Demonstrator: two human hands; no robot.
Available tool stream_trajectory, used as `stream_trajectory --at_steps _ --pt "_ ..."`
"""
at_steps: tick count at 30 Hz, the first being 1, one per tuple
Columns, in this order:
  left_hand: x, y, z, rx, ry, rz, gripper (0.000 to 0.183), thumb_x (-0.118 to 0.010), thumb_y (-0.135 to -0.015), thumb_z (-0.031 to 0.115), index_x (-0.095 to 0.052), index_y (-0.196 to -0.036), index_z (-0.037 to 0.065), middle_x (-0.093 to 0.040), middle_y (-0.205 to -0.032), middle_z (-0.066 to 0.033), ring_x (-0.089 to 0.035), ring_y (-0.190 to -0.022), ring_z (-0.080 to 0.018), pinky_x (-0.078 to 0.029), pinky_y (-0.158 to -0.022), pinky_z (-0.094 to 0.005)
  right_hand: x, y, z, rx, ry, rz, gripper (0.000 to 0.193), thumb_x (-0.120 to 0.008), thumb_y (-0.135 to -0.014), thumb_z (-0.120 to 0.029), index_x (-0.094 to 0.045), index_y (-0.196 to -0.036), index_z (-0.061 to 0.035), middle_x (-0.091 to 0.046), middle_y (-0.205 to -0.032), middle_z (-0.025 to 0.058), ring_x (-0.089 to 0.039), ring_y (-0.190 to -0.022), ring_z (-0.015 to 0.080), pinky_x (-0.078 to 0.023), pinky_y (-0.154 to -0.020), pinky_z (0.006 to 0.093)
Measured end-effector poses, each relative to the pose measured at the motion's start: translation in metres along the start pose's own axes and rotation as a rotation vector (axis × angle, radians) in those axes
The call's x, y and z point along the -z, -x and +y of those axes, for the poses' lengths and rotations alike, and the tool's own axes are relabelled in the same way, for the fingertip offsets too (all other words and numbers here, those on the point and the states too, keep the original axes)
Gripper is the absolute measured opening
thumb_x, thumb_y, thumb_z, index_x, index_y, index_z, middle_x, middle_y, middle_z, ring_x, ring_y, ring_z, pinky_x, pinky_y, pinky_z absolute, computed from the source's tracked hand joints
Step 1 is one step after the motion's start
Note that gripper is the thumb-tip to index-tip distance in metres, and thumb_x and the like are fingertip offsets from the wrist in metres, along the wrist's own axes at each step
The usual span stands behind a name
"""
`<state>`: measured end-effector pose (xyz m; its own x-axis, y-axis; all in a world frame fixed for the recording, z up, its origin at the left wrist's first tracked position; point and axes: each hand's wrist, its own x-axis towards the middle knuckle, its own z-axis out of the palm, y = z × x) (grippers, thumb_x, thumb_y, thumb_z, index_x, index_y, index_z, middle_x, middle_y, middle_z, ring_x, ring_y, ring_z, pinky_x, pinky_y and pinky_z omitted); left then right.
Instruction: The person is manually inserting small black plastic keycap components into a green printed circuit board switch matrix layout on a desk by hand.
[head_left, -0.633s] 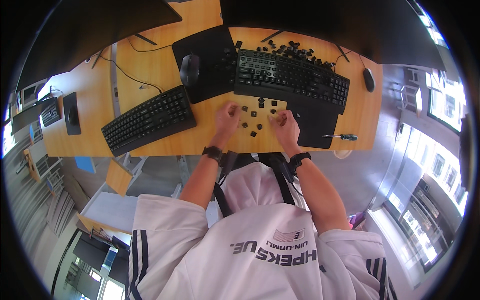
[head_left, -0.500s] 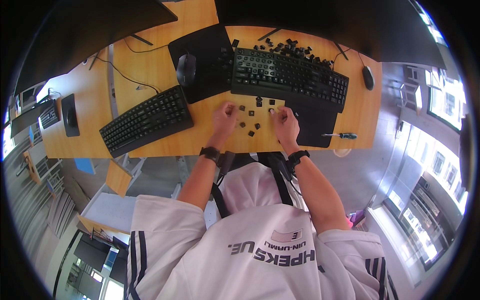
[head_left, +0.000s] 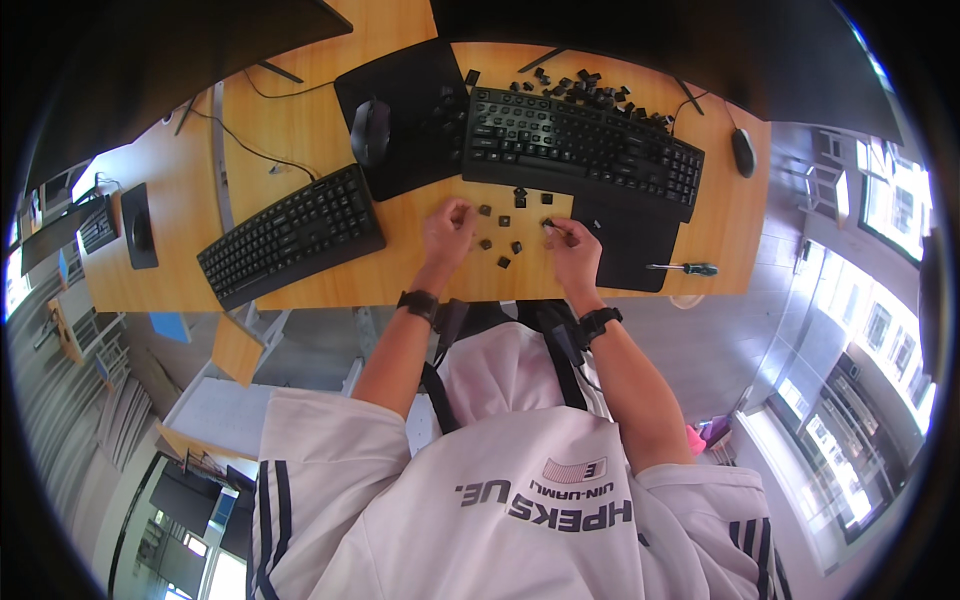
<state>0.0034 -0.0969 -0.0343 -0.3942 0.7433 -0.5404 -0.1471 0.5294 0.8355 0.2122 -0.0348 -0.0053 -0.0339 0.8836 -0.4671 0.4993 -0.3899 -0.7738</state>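
My right hand (head_left: 578, 252) is closed in a pinch, with a small black keycap (head_left: 549, 224) at its fingertips, just above the wood. My left hand (head_left: 448, 234) is also closed, thumb against curled fingers; anything between them is too small to make out. Between the two hands several loose black keycaps lie scattered, among them one keycap (head_left: 504, 221) in the middle and another keycap (head_left: 503, 262) closer to me. Beyond the hands sits a large black keyboard (head_left: 585, 150), its left part lacking some caps.
A heap of keycaps (head_left: 600, 95) lies behind the large keyboard. A second keyboard (head_left: 290, 237) is angled at left, near a mouse (head_left: 371, 133) on a black mat (head_left: 415, 90). At right are a screwdriver (head_left: 685, 268), a dark mat (head_left: 635, 260) and another mouse (head_left: 742, 153).
My right hand has turned slightly, and a dark keycap now shows at its fingertips where a pale spot was. The left hand stays nearly where it was. The whole view has shifted a little.
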Motion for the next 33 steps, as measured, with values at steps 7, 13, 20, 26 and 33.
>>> stream_trajectory --at_steps 7,13,20,26,33 --pt "0.0 0.0 -0.001 -0.024 -0.018 -0.011 0.008 -0.06 -0.096 0.009 -0.061 -0.095 0.002 -0.06 -0.065 -0.0032 -0.053 -0.047 -0.0071 -0.041 -0.044 -0.0234 0.008 -0.003 -0.003 -0.139 -0.194 -0.102 0.02 -0.065 -0.091 -0.003 -0.066 -0.11 0.0037 -0.07 -0.085 0.0059 -0.068 -0.07 0.0121 -0.05 -0.061 0.0242" --pt "0.001 -0.003 -0.004 -0.052 -0.028 -0.008 0.007 -0.06 -0.095 0.009 -0.06 -0.095 0.001 -0.06 -0.064 -0.0037 -0.053 -0.047 -0.0077 -0.041 -0.044 -0.024 0.009 -0.007 0.003 -0.149 -0.22 -0.113 0.016 -0.065 -0.091 -0.005 -0.069 -0.105 0.0019 -0.07 -0.082 0.0061 -0.067 -0.07 0.0112 -0.05 -0.06 0.0252" --pt "0.0 0.0 0.002 -0.038 -0.025 -0.018 0.007 -0.059 -0.095 0.008 -0.06 -0.094 0.001 -0.061 -0.064 -0.0045 -0.054 -0.048 -0.0084 -0.042 -0.044 -0.0247 0.003 -0.005 -0.023 0.253 0.369 0.084 0.014 -0.068 -0.087 -0.016 -0.069 -0.098 -0.0071 -0.064 -0.091 0.0044 -0.065 -0.073 0.0218 -0.05 -0.065 0.0322" --pt "0.005 -0.002 -0.005 -0.029 -0.046 -0.019 0.01 -0.064 -0.092 0.011 -0.062 -0.093 0.002 -0.066 -0.07 -0.0053 -0.062 -0.056 -0.0105 -0.046 -0.046 -0.0266 -0.021 -0.015 -0.043 0.31 0.575 0.195 0.02 -0.069 -0.086 -0.027 -0.068 -0.096 -0.0097 -0.064 -0.092 0.0044 -0.064 -0.08 0.0297 -0.051 -0.067 0.0399" --pt "0.003 -0.003 -0.006 -0.032 -0.032 -0.026 0.009 -0.062 -0.094 0.01 -0.061 -0.096 0.001 -0.064 -0.069 -0.0051 -0.06 -0.054 -0.0097 -0.044 -0.045 -0.0255 -0.014 -0.021 -0.03 -0.138 -0.15 -0.186 0.027 -0.063 -0.096 -0.028 -0.069 -0.101 -0.0019 -0.069 -0.092 0.0048 -0.065 -0.071 0.0157 -0.049 -0.061 0.029"
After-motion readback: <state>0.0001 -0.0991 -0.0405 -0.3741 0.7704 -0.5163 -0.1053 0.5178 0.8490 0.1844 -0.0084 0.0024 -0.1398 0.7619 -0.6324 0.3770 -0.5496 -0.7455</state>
